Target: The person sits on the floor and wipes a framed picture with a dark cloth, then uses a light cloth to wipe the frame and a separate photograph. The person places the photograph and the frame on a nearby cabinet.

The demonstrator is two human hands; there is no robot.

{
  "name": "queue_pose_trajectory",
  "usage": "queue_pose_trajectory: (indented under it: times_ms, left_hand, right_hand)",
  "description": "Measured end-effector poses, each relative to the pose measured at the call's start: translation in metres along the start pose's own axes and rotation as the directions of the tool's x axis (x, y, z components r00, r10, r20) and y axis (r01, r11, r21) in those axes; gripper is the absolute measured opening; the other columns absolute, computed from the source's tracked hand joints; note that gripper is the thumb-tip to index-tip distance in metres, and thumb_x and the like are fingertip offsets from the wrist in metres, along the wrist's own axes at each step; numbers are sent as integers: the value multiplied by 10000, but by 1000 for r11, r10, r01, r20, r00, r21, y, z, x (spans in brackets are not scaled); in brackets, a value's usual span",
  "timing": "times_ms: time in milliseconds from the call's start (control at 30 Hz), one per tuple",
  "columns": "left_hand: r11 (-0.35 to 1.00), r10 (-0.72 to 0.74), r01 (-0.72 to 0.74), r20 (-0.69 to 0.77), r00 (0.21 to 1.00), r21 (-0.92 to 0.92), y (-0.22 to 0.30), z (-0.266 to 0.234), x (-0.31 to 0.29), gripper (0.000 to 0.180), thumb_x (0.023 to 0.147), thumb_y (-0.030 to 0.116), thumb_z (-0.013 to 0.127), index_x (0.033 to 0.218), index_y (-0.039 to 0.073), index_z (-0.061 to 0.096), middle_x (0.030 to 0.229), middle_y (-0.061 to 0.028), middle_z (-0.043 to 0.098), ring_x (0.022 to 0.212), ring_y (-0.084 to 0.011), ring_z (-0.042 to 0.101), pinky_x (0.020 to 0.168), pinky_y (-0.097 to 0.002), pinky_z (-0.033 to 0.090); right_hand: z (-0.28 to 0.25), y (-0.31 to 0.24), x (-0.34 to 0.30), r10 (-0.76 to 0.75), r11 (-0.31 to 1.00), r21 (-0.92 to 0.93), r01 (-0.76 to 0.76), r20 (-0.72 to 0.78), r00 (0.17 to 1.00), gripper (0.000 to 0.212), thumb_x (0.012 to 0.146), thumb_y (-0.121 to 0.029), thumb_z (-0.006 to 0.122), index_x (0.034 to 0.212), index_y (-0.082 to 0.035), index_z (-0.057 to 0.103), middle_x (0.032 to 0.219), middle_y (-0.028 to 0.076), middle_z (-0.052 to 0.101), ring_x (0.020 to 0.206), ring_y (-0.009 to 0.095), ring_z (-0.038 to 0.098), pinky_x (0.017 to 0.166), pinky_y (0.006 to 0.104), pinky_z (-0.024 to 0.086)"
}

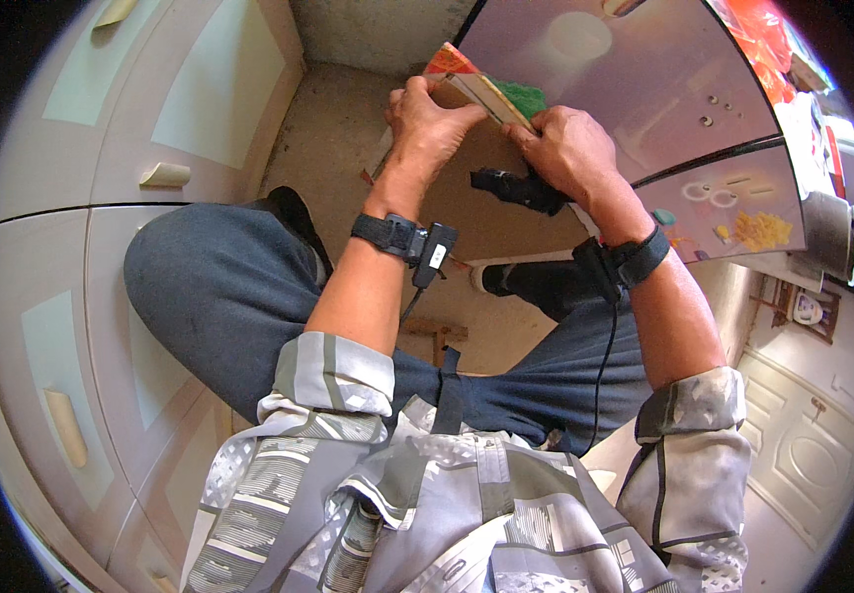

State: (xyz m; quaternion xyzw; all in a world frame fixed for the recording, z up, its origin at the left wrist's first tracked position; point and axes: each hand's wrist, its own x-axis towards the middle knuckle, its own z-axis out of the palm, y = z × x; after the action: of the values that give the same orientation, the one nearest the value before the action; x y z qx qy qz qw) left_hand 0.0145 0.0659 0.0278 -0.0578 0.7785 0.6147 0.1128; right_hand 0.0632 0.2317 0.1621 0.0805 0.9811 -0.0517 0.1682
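Left hand (429, 124): gripping a thin, flat, red-and-cream board (492, 101)
Right hand (570, 153): gripping the board's other end
Board: tilted, before the glossy pinkish-purple cabinet (555, 74)
Fuzzy green piece (523, 96): beside the board

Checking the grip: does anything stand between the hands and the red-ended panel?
Nothing visible does: the left hand and right hand both appear to touch the panel. A green, cloth-like item shows beside it, near the right hand.
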Motion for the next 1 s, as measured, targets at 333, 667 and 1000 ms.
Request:
queue_pose_trajectory:
  times_ms: [333,667,1000]
  left_hand:
    - [999,11,-10,-30,999,41,5,-1,-5,917,677,406,958,1384,-41,584,1375,-283,576,1332,-432,531,1166,-505,445]
    - [986,143,-152,-123,982,-74,0,6,-10,836,723,303,981,1345,-16,523,1358,-279,549,1306,-427,534,1137,-522,457]
    - [921,388,-386,-265,883,60,-2,33,-40,786,770,104,934,1407,47,477,1381,-224,520,1291,-421,526,1130,-522,444]
  right_hand:
    - [9,-7,-5,-23,995,-96,13,-107,994,522,986,-542,676,914,-46,823,891,237,769,881,429,770,798,516,620]
    - [14,-9,-9,-65,986,-161,40,-158,985,519,1005,-551,650,910,-69,817,841,220,755,849,423,762,780,517,613]
    - [18,8,-5,4,999,43,-3,-18,1000,491,974,-495,656,889,-30,793,913,274,747,916,486,736,830,561,589]
